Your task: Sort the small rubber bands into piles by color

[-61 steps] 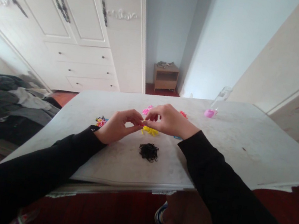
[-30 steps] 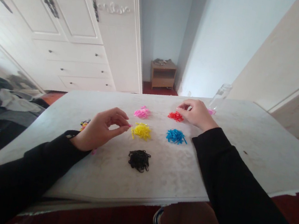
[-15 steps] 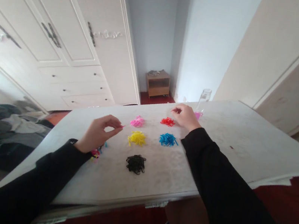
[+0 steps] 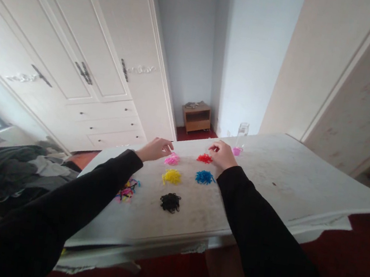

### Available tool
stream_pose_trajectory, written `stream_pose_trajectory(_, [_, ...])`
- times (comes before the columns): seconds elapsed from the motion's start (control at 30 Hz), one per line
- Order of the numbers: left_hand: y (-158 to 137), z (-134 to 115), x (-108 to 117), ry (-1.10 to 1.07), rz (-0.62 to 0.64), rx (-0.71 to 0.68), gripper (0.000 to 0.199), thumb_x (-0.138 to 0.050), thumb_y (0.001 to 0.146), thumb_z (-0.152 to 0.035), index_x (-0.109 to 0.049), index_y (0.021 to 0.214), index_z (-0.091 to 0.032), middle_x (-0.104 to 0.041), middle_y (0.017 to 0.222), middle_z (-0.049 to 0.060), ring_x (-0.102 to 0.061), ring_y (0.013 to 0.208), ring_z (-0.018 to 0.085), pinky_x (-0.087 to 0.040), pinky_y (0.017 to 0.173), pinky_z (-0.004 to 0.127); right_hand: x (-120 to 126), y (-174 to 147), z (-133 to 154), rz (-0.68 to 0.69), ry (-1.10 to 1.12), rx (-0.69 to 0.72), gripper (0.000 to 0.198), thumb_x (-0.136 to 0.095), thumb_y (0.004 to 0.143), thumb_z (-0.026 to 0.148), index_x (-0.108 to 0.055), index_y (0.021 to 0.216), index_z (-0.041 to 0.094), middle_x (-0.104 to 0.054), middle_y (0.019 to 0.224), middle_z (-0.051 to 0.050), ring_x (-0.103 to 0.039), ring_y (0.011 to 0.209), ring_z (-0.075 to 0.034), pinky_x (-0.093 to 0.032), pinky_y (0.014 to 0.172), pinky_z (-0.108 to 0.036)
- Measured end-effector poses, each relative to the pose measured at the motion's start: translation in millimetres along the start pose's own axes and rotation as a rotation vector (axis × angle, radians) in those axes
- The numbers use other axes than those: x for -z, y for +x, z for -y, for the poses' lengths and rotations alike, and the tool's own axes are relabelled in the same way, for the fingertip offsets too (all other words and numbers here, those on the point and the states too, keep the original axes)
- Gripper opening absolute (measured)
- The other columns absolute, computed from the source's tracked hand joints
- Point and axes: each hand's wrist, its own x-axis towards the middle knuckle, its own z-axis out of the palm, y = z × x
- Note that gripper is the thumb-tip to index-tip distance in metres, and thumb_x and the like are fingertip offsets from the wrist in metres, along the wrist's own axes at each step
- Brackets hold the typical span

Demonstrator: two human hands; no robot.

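My left hand (image 4: 155, 149) is over the far left of the table, its thumb and fingers pinched just above a pile of pink rubber bands (image 4: 172, 159). Whatever lies between those fingertips is too small to make out. Beside a red pile of bands (image 4: 204, 158), my right hand (image 4: 223, 154) has its fingers curled in a pinch; their contents cannot be told. Nearer to me lie a yellow pile (image 4: 172, 177), a blue pile (image 4: 204, 177) and a black pile (image 4: 170, 202) of bands. Mixed-colour bands (image 4: 128, 190) are partly hidden by my left sleeve.
A clear glass jar (image 4: 242, 136) stands at the table's far edge, with a pink object (image 4: 237, 151) in front of it. The white table (image 4: 290, 183) extends to the right. Dark clothes (image 4: 18, 173) are heaped at the left, below a white wardrobe (image 4: 104, 69).
My left hand has moved away from me and right, from near the mixed bands with a thin pink band to the pink pile. My right hand stays near the red pile. The view has shifted slightly.
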Motion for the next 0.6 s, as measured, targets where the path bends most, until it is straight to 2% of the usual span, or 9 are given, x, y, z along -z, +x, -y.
stream_pose_trajectory(0.13, [7,5,-1,-0.025,0.047,0.031,0.016,-0.071,0.077,-0.030,-0.079,0.084,-0.018,-0.081,0.079,0.007,-0.076,0.080,0.024,-0.057,0.079,0.033,1,-1,-2,-0.010,0.002,-0.006,0.013,-0.065,0.075,0.009,-0.072,0.071,0.019,-0.073,0.085,-0.005,-0.062,0.076,-0.019,-0.049,0.079,-0.032])
stream_pose_trajectory(0.27, [16,14,-14,-0.137,0.122,0.072,0.023,-0.070,0.078,-0.033,-0.078,0.093,-0.016,-0.084,0.091,0.010,-0.078,0.083,0.024,-0.060,0.080,0.035,1,-1,0,-0.003,0.008,-0.009,0.013,-0.066,0.074,0.009,-0.072,0.071,0.019,-0.072,0.085,-0.005,-0.060,0.075,-0.019,-0.050,0.081,-0.032])
stream_pose_trajectory(0.4, [19,19,-20,-0.272,0.192,0.091,0.023,-0.068,0.080,-0.032,-0.075,0.093,-0.015,-0.084,0.089,0.012,-0.077,0.076,0.021,-0.062,0.074,0.034,2,-3,1,0.007,0.006,-0.013,0.014,-0.066,0.074,0.008,-0.071,0.069,0.020,-0.072,0.084,-0.004,-0.060,0.075,-0.019,-0.050,0.081,-0.032])
stream_pose_trajectory(0.5, [17,23,-17,-0.333,0.170,0.092,0.021,-0.070,0.077,-0.028,-0.075,0.092,-0.015,-0.084,0.091,0.012,-0.076,0.076,0.020,-0.061,0.074,0.033,2,-4,1,0.009,-0.004,-0.018,0.013,-0.066,0.075,0.009,-0.071,0.070,0.020,-0.072,0.084,-0.005,-0.061,0.077,-0.019,-0.050,0.081,-0.032])
stream_pose_trajectory(0.6, [11,31,-7,-0.366,0.098,0.107,0.021,-0.070,0.074,-0.026,-0.074,0.091,-0.015,-0.083,0.090,0.011,-0.073,0.075,0.018,-0.060,0.073,0.031,3,-5,1,0.015,-0.016,-0.021,0.013,-0.065,0.076,0.010,-0.071,0.070,0.019,-0.072,0.084,-0.005,-0.062,0.078,-0.020,-0.049,0.080,-0.032])
